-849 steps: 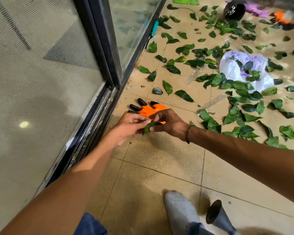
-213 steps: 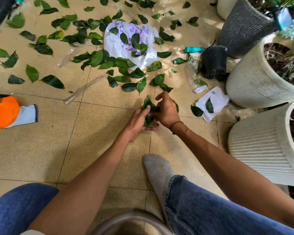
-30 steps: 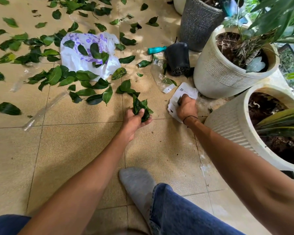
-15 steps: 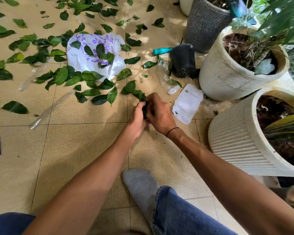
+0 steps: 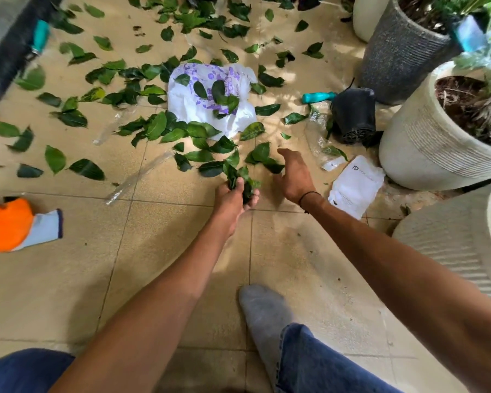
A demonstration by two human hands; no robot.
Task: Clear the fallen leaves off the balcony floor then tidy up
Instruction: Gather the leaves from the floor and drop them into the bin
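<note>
Green fallen leaves [image 5: 156,127] lie scattered across the tiled balcony floor [image 5: 68,279], thickest around a white-and-purple plastic bag [image 5: 190,106] lying flat among them. Ribbed white planters [image 5: 425,148] stand at the right. The left hand [image 5: 233,198] has its grip curled round a bunch of leaves [image 5: 240,178]; the right hand [image 5: 294,175] hovers just beside, fingers loosely spread, holding nothing.

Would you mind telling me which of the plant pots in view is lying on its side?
The small black plastic pot, tipped over on the tiles beside the teal handle. The grey pot and the white ribbed pots stand upright.
</note>
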